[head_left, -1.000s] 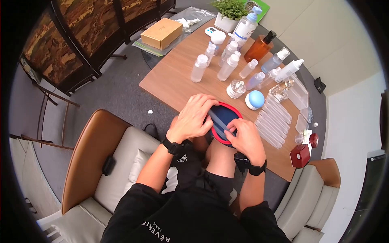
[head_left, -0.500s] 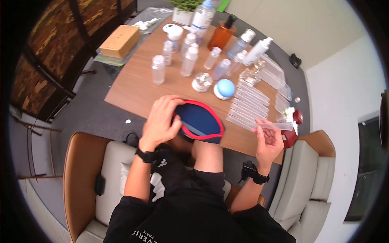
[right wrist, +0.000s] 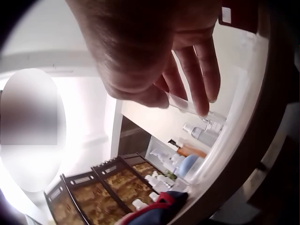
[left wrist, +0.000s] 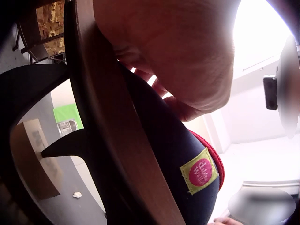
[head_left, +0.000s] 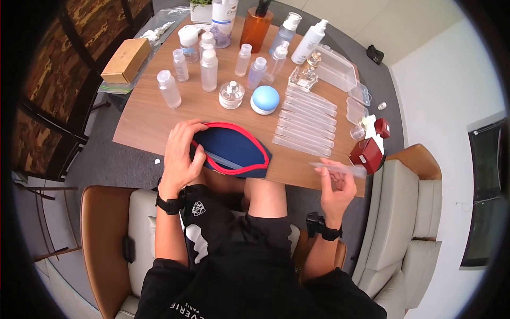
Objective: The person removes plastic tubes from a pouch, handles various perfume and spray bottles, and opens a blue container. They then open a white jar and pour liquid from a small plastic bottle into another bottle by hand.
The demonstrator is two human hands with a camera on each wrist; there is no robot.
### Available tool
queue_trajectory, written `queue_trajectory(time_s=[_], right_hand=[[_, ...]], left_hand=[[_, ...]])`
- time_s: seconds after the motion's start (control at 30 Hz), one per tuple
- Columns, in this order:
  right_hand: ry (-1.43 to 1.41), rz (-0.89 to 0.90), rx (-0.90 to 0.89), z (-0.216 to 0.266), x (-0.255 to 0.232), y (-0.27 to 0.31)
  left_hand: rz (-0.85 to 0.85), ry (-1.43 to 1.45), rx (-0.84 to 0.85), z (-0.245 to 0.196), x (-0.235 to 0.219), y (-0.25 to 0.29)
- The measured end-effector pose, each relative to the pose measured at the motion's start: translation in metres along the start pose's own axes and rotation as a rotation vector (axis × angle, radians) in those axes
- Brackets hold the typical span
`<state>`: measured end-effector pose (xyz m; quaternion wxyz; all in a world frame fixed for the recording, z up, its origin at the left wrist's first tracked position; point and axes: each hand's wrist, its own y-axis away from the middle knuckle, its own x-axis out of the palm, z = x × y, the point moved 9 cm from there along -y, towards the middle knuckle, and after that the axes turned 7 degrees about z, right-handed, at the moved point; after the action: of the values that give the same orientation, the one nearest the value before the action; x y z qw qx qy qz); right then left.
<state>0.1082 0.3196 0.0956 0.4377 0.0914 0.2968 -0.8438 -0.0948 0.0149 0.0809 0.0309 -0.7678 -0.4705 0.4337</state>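
Note:
A navy blue zip pouch (head_left: 228,143) with red trim gapes at the table's near edge. My left hand (head_left: 183,154) grips its left rim, thumb at the near side and fingers over the far side. Inside lies a pale translucent strip (head_left: 223,160). In the left wrist view, the pouch's outer face shows a green and pink label (left wrist: 200,171). My right hand (head_left: 338,186), off to the right near the table edge, pinches a slim translucent plastic strip (head_left: 348,169) between thumb and fingers. Similar plastic strips (head_left: 305,122) lie in a row on the table.
Bottles and jars crowd the far side of the wooden table (head_left: 138,117), among them a blue-lidded jar (head_left: 265,99) and an amber pump bottle (head_left: 256,32). A clear plastic box (head_left: 334,66) and a dark red box (head_left: 366,155) stand at the right.
My right hand has left the pouch, moved right and picked up a strip, now raised beside the row. My left hand keeps its hold on the pouch, and the view has shifted right.

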Motion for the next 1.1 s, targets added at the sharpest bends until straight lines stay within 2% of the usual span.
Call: queue_trajectory(time_s=[0.03,0.1,0.17,0.33,0.4,0.57,0.67,0.7,0.77,0.83,0.93,0.97,1.03,1.1], right_hand=[[-0.313,-0.110,0.046,-0.009,-0.003,0.003],[-0.372,-0.121,0.090,-0.011,0.002,0.009],[-0.837,-0.190,0.451,-0.036,0.028,0.026],[-0.707,-0.236,0.599,-0.054,0.035,0.041],[-0.565,-0.178,0.678,-0.050,0.037,0.038],[-0.446,-0.128,0.689,-0.044,0.036,0.035],[-0.141,-0.117,0.368,-0.029,0.022,0.029],[-0.145,-0.110,0.372,-0.032,0.019,0.028],[0.172,-0.099,0.080,-0.005,0.010,0.018],[0.172,-0.074,0.060,-0.001,0.009,0.013],[0.259,0.101,-0.031,0.013,0.026,0.005],[0.259,0.101,-0.031,0.011,0.026,0.004],[0.338,0.148,-0.143,0.014,0.037,0.004],[0.328,0.171,-0.145,0.015,0.045,0.004]], left_hand=[[-0.007,-0.007,0.001,-0.001,0.000,-0.002],[-0.014,0.010,0.004,0.001,0.003,-0.003],[-0.034,-0.003,0.003,0.002,0.002,-0.001],[-0.016,0.002,-0.031,0.004,0.000,0.001],[-0.010,0.007,-0.011,0.001,0.002,-0.002],[-0.020,0.004,0.006,0.001,0.002,-0.002],[-0.013,0.021,-0.045,0.004,0.003,-0.001],[-0.012,0.016,-0.053,0.005,0.003,0.000],[-0.020,0.001,-0.036,0.002,0.002,-0.001],[-0.018,0.003,-0.028,0.001,0.002,-0.001],[-0.023,0.013,-0.007,0.001,0.004,-0.003],[-0.032,0.013,-0.001,0.001,0.003,-0.002],[-0.031,0.005,-0.021,0.001,0.003,-0.002],[-0.030,-0.009,-0.045,0.002,0.002,0.001]])
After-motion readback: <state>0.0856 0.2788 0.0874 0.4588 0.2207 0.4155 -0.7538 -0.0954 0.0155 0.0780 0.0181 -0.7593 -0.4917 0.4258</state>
